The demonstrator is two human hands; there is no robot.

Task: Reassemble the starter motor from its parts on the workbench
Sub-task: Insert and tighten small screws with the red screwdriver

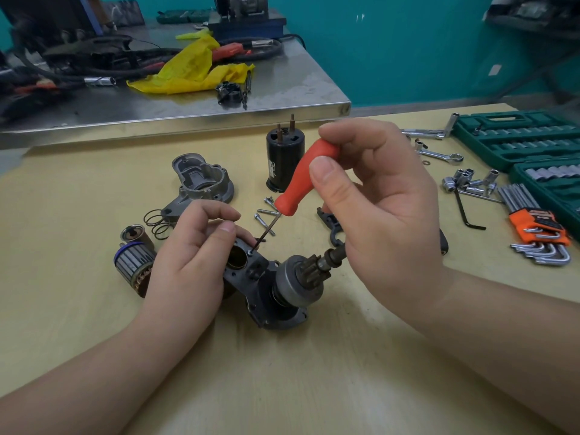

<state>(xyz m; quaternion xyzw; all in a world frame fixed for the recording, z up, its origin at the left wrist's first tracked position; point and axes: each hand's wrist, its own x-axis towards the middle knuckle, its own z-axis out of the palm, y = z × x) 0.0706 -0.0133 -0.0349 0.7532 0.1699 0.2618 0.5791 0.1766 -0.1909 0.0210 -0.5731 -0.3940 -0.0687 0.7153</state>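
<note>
Your right hand (376, 196) pinches the red-handled screwdriver (296, 180); your curled left hand (191, 255) steadies the dark, heavy metal starter housing (266, 293) on the worktop (314, 372). Grip its rigid body; the small screw (250, 252) slips easily.

The left hand (188, 262) is covering part of the armature (133, 265) and the housing's (251, 277) near side. The right hand (383, 208) is hiding the pinion shaft's (332, 257) end and most of a black clip (329, 222) (shape unclear). The socket case (514, 136) is running off the right edge.
</note>
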